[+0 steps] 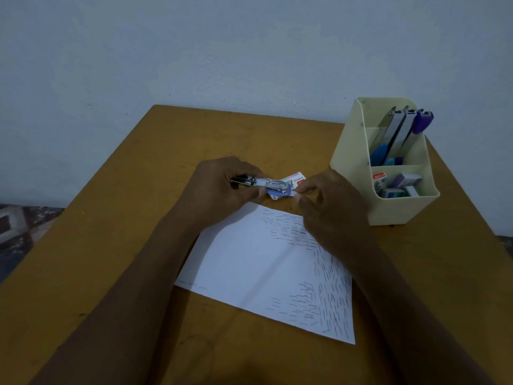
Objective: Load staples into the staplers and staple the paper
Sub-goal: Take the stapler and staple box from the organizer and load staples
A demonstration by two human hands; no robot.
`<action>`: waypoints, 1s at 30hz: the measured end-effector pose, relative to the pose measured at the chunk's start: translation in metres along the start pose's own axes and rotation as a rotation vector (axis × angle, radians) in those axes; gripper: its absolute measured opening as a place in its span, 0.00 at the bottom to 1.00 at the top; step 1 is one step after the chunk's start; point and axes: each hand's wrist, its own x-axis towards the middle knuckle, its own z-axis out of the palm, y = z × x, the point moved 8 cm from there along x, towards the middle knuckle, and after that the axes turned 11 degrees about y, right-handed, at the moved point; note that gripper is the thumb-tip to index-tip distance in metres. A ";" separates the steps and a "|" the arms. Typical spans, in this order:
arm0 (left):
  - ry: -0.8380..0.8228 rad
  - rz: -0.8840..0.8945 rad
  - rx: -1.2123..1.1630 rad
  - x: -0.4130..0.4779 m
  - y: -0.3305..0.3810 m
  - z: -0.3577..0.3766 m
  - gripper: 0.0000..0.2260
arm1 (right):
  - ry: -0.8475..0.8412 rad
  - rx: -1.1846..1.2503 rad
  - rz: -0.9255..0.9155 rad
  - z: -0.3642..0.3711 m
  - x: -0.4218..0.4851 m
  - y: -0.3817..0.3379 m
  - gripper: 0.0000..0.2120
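My left hand (222, 184) grips a small blue and metal stapler (273, 187) held sideways above the table, its metal channel exposed. My right hand (330, 204) pinches at the stapler's right tip with thumb and forefinger; whatever sits between the fingertips is too small to tell. Behind the stapler lies a small staples box (295, 179) with a red label. A white sheet of paper (249, 262) lies below my hands, with several rows of staples along its top and right side.
A cream desk organiser (355, 157) stands at the right, holding several more staplers (399, 134) upright in back and staple boxes (399, 184) in its front pocket. The brown table (111, 245) meets a pale wall at the back; patterned floor shows at left.
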 end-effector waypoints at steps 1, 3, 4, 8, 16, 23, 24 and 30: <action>0.001 -0.004 0.005 0.000 -0.001 0.000 0.10 | 0.017 -0.026 -0.016 -0.003 0.001 -0.001 0.04; -0.003 -0.011 0.016 0.000 -0.003 0.000 0.10 | 0.050 -0.064 -0.044 -0.007 0.002 -0.003 0.04; -0.007 -0.015 0.020 0.000 -0.004 0.001 0.10 | 0.057 -0.073 -0.048 -0.008 0.002 -0.003 0.04; -0.017 -0.019 0.020 0.000 -0.006 0.003 0.10 | 0.119 -0.023 -0.049 -0.013 0.004 -0.002 0.03; -0.066 0.065 0.049 -0.003 0.000 0.015 0.11 | 0.165 0.139 -0.121 -0.011 0.000 -0.018 0.07; -0.079 0.115 0.047 -0.004 0.009 0.018 0.12 | 0.128 0.124 -0.150 -0.002 -0.002 -0.017 0.07; -0.080 0.118 0.046 -0.004 0.009 0.018 0.12 | 0.130 0.119 -0.156 -0.002 -0.002 -0.017 0.07; -0.081 0.108 0.059 -0.004 0.007 0.017 0.11 | 0.170 0.131 -0.180 -0.006 -0.002 -0.020 0.05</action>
